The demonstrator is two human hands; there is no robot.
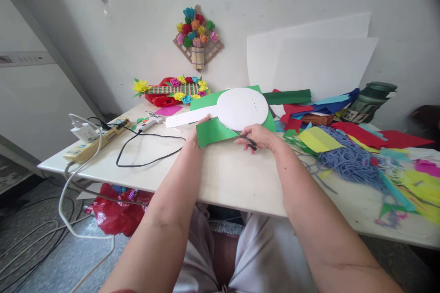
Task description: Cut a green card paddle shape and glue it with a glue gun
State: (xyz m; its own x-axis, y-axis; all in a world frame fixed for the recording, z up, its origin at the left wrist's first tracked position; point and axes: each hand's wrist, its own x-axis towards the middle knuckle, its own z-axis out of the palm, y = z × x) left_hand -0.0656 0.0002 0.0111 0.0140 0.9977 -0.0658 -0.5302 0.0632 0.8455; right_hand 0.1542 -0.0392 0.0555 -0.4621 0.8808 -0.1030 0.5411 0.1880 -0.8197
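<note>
A white paddle-shaped cutout (242, 109) with a round head and a long handle lies against a sheet of green paper (213, 132). My left hand (202, 122) is closed on the paper and cutout near the handle; the paper hides most of its fingers. In my right hand (258, 136) is a pair of scissors (248, 141) with black handles. Their blades point left and meet the green paper just below the round head. Both hands are above the front half of the table.
A glue gun (148, 123) with a black cord and a power strip (96, 142) lie left. Blue yarn (350, 155), paper scraps and a dark green jar (369, 103) crowd the right. A flower-decorated guitar shape (175, 89) rests behind. A red bag (117, 208) sits below the table (237, 187).
</note>
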